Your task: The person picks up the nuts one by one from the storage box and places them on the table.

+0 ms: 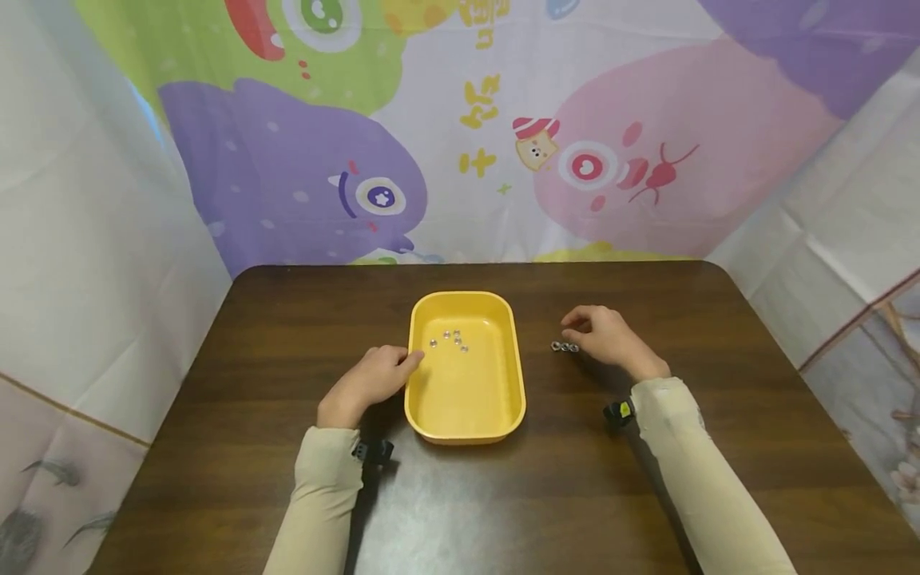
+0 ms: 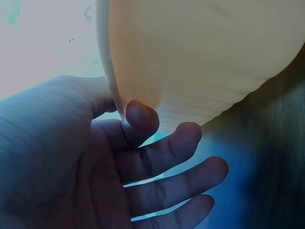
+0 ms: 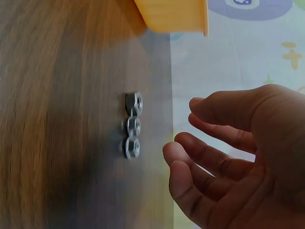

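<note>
My left hand [image 1: 370, 377] pinches a yellow tray [image 1: 467, 405], my right hand [image 1: 611, 337] loosely curled, empty, near three metal nuts [image 3: 131, 126].

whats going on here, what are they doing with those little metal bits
A person's left hand grips a yellow, round-cornered plastic tray by its left rim. Five small silvery metal nuts lie inside. The right hand, empty, hovers beside three touching silvery metal nuts in a row on the dark brown wood-grain table.

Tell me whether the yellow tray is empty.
Not empty: in the head view, small metal pieces lie inside the yellow tray.
</note>
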Action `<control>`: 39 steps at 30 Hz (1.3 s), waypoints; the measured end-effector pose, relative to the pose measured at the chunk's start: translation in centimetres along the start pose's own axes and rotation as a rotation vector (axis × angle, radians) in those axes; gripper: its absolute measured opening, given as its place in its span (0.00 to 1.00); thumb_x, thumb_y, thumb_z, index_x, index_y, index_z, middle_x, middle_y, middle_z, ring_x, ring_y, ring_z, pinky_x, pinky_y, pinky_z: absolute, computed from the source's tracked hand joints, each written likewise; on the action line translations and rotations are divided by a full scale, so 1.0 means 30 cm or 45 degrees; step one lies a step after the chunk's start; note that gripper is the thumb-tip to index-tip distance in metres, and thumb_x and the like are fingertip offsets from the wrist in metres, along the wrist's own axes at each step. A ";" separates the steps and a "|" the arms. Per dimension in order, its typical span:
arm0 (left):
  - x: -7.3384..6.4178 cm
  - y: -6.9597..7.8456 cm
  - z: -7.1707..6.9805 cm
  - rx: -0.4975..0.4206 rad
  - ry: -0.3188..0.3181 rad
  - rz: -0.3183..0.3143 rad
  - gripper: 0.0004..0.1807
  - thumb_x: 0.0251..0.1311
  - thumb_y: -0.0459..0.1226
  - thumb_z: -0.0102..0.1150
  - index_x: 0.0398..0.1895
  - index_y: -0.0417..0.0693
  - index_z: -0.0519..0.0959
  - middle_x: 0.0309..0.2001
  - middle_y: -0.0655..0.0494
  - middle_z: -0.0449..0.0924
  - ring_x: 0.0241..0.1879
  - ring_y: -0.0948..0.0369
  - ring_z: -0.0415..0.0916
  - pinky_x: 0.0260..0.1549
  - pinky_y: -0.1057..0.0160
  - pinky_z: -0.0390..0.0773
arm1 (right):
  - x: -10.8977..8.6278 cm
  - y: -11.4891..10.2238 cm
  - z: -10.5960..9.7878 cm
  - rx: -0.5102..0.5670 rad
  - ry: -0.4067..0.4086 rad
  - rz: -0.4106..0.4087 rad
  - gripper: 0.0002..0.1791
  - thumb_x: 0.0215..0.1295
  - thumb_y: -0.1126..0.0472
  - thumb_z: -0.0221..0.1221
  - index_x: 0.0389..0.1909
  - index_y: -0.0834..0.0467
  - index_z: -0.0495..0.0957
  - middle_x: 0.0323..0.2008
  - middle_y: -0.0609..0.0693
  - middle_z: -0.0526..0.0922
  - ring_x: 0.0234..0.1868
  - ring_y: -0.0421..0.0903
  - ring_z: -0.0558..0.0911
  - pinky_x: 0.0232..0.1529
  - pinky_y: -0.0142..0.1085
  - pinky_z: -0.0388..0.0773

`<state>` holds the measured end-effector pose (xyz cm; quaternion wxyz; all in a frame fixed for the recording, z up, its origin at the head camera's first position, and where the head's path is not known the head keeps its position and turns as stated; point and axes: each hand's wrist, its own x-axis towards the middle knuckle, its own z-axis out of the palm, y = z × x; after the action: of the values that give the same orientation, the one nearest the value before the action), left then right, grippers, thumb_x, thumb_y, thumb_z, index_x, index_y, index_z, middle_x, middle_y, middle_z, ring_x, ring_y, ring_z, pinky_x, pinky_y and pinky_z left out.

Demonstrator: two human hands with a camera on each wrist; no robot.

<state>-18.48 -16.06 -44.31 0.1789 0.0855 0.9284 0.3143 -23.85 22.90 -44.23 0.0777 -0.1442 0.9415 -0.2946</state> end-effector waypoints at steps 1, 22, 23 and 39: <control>0.000 0.000 0.001 0.000 0.001 -0.007 0.24 0.79 0.51 0.43 0.45 0.41 0.81 0.25 0.53 0.68 0.27 0.57 0.69 0.31 0.61 0.69 | 0.001 -0.004 0.003 0.005 -0.001 -0.011 0.14 0.72 0.60 0.60 0.52 0.65 0.81 0.47 0.61 0.86 0.47 0.57 0.85 0.42 0.45 0.82; 0.009 0.003 -0.001 0.006 -0.004 -0.002 0.24 0.79 0.52 0.43 0.45 0.41 0.81 0.24 0.53 0.67 0.26 0.58 0.69 0.32 0.61 0.69 | 0.040 -0.112 0.006 0.080 0.015 -0.066 0.16 0.73 0.58 0.60 0.55 0.62 0.80 0.47 0.58 0.86 0.47 0.53 0.85 0.45 0.45 0.83; 0.009 0.003 0.000 0.005 -0.003 0.000 0.24 0.79 0.52 0.43 0.44 0.41 0.81 0.24 0.53 0.67 0.26 0.58 0.68 0.31 0.61 0.68 | 0.042 -0.121 0.007 0.083 0.019 -0.068 0.16 0.73 0.57 0.60 0.55 0.61 0.80 0.48 0.58 0.86 0.47 0.54 0.85 0.45 0.46 0.83; 0.004 -0.002 0.004 0.019 0.006 -0.009 0.24 0.79 0.52 0.42 0.45 0.42 0.80 0.25 0.53 0.68 0.27 0.58 0.70 0.32 0.60 0.69 | 0.117 -0.293 0.043 0.185 0.039 -0.195 0.16 0.74 0.58 0.60 0.57 0.62 0.80 0.45 0.54 0.85 0.42 0.51 0.82 0.43 0.43 0.79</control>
<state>-18.55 -16.02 -44.47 0.1772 0.0828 0.9314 0.3069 -24.88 14.20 -40.43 0.0508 -0.2053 0.9048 -0.3695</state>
